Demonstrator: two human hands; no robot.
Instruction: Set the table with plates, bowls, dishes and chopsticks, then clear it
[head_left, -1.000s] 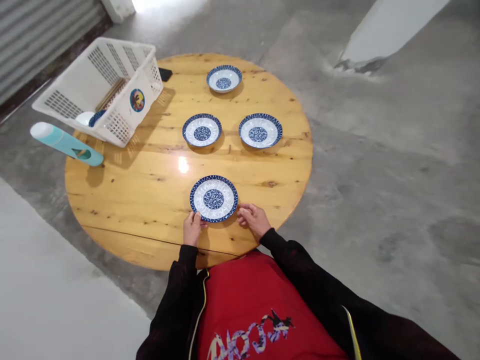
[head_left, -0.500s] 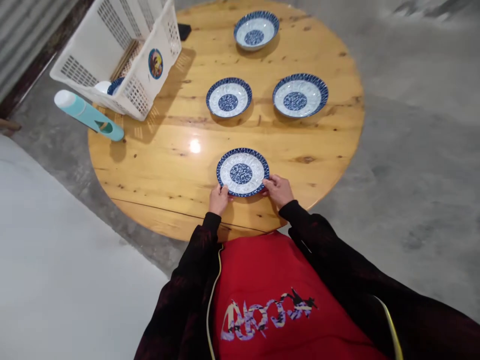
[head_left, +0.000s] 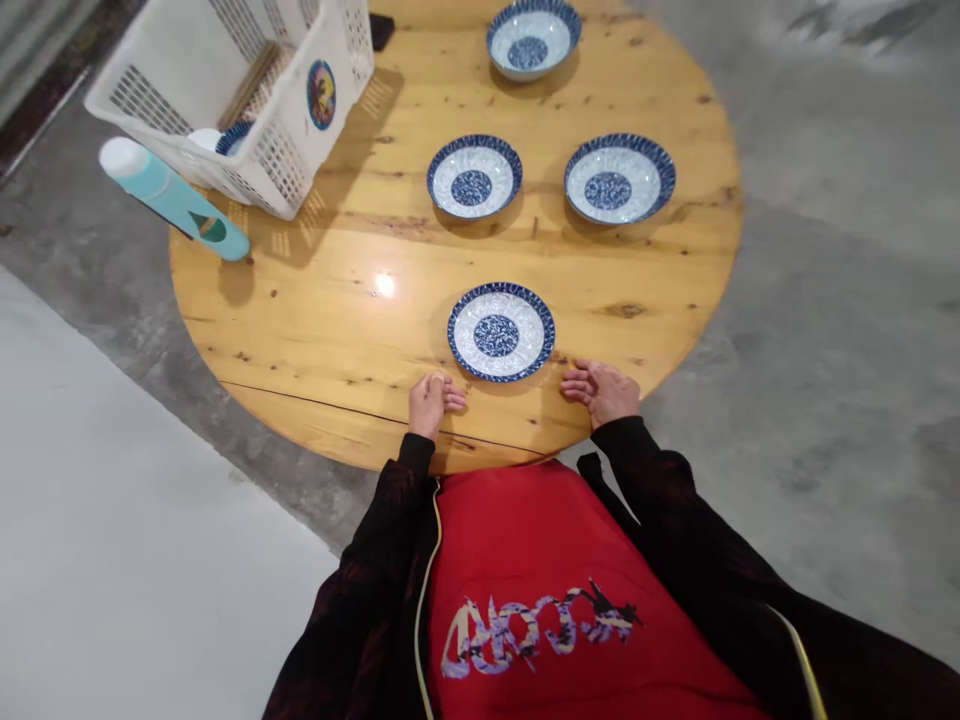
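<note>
Left hand (head_left: 429,403) and right hand (head_left: 601,391) lie open on the wooden worktop (head_left: 660,300), fingers (head_left: 577,383) loose, holding nothing; a blue-and-white plate (head_left: 501,332) sits just past them at twelve o'clock, three more plates (head_left: 474,178) beyond

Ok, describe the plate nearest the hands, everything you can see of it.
The round plate looks like glazed ceramic: white with a fine pale pattern, a dark blue patterned rim and a blue medallion at its centre. It lies flat, right side up and empty on the round wooden table, close to the near edge. Neither the left hand nor the right hand touches it; they lie just apart from it, one to each side.
</note>
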